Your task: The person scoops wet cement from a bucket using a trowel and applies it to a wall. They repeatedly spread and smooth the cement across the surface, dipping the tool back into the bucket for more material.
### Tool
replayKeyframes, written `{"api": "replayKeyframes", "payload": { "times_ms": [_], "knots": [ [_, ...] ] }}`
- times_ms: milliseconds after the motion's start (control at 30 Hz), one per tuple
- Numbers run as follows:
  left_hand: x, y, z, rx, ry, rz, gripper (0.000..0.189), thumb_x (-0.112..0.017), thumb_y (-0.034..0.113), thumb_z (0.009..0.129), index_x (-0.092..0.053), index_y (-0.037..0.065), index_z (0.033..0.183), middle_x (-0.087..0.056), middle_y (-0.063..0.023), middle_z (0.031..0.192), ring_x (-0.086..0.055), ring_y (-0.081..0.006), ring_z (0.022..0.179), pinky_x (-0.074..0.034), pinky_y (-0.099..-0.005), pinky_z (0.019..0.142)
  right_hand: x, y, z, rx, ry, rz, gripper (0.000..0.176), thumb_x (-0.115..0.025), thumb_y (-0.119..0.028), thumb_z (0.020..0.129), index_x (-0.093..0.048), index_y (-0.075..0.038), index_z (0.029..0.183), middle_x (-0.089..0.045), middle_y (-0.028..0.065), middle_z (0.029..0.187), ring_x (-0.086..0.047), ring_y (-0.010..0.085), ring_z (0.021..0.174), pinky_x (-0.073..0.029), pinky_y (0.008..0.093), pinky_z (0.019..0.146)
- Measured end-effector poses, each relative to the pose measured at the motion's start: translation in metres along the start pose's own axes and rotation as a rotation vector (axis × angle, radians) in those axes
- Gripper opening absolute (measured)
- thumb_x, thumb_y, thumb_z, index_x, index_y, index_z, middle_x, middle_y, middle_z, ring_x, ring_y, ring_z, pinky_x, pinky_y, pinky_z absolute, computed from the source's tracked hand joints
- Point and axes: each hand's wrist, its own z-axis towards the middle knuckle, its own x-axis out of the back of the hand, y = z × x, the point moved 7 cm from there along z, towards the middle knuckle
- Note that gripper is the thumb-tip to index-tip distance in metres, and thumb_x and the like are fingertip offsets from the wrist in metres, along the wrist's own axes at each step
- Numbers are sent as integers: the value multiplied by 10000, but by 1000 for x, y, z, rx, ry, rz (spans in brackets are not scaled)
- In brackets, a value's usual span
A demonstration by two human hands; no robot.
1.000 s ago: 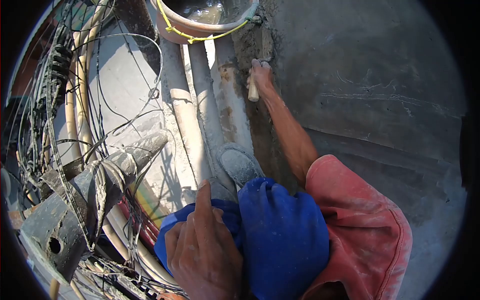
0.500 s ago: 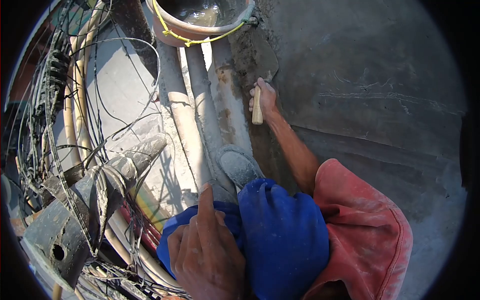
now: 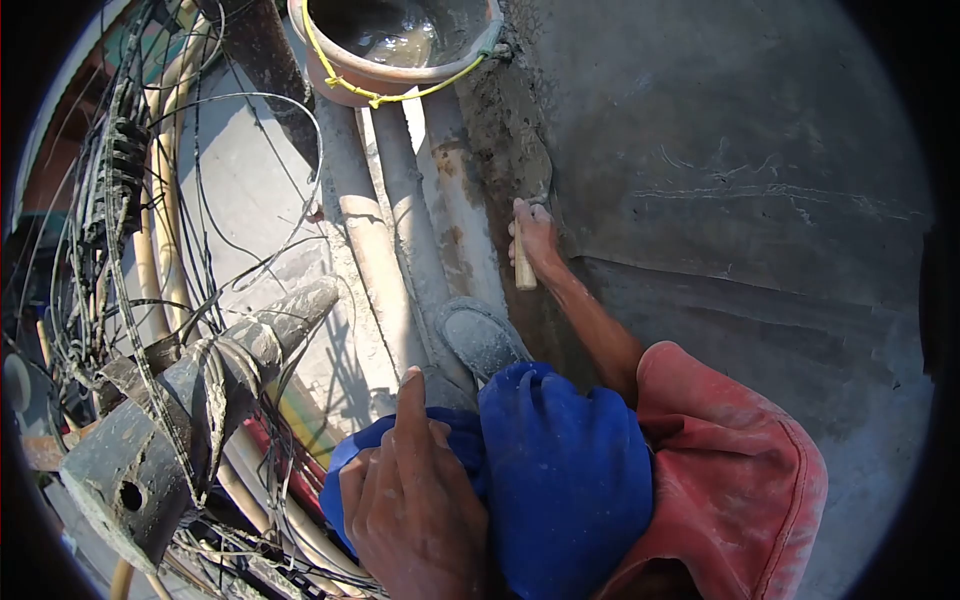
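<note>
One trowel (image 3: 526, 268), cylindrical wooden handle, grasped in the right hand (image 3: 540, 238), right of the pipes. One left hand (image 3: 415, 505), near, released, index finger extended, over blue trousers (image 3: 565, 470). One round bucket (image 3: 345, 90), far, yellow cord along its rim, murky water inside. Three pipes (image 3: 380, 250), long, cement-spattered. Cables (image 3: 125, 180), left, tangled, uncountable. One grey surface (image 3: 740, 120), right, smooth, pale-scratched.

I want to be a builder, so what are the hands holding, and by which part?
The right hand grips a trowel by its handle. Nothing shows in the left hand, but its palm is hidden.
</note>
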Motion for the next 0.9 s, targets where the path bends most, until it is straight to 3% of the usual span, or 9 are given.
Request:
{"api": "replayKeyframes", "payload": {
  "times_ms": [200,267,333,400,467,567,633,700,900],
  "knots": [
    [2,7,1,129,-42,5,327,-454,64,907,-566,44,1213,-633,-105,723,-588,-242,659,-442,-362,654,19,-105,-50,575,161,-305,314,-511,-328,942,-483,-24,866,-529,61,652,-537,138,480,-434,291,437],
    [0,7,2,137,-65,32,324,-447,65,910,-565,42,1211,-634,-110,729,-591,-236,657,-446,-359,655,19,-180,-70,659,170,-350,331,-518,-322,914,-491,5,954,-621,234,820,-608,426,809,-476,467,706],
    [-1,1,1,96,-19,-47,328,-440,71,918,-556,46,1224,-629,-118,735,-598,-218,665,-457,-348,663,16,-245,-84,1023,376,-668,386,-541,-388,912,-538,-6,965,-601,155,729,-596,255,569,-490,385,594],
    [-2,2,0,69,-30,-48,332,-441,74,921,-550,51,1233,-626,-120,734,-599,-212,667,-461,-345,668,1,-289,-98,1209,528,-808,293,-571,-299,873,-617,-24,963,-652,181,769,-654,303,672,-504,421,636],
    [-2,6,-1,68,-22,-46,336,-442,77,923,-545,55,1242,-622,-122,732,-600,-206,670,-465,-341,672,-18,-319,-82,1210,480,-960,151,-554,-117,789,-667,-32,735,-668,161,701,-679,277,687,-523,400,644],
    [0,5,-4,121,-15,24,358,-501,108,904,-550,104,1259,-651,-78,746,-582,-267,732,-449,-373,719,-49,-347,-67,1286,364,-1039,139,-565,-129,761,-672,-61,702,-667,155,709,-677,273,686,-514,387,605],
    [2,6,-5,45,16,42,360,-504,104,901,-548,108,1258,-660,-74,751,-593,-272,744,-454,-376,716,-76,-362,-47,1345,370,-1069,142,-556,-110,757,-675,-70,692,-659,135,666,-665,251,638,-500,398,579],
    [-8,-4,0,89,-60,-73,329,-506,141,902,-559,100,1224,-668,-112,752,-619,-306,749,-460,-404,711,-101,-360,-11,1173,281,-1382,179,-584,-173,803,-687,-65,901,-686,157,801,-687,288,763,-519,423,645],
    [-5,-1,1,102,-73,38,334,-491,139,902,-551,82,1225,-663,-114,731,-625,-308,734,-463,-401,706,-157,-356,13,1241,301,-1488,129,-606,-144,754,-723,-126,804,-705,93,791,-695,225,744,-508,375,600]
  ]
}}
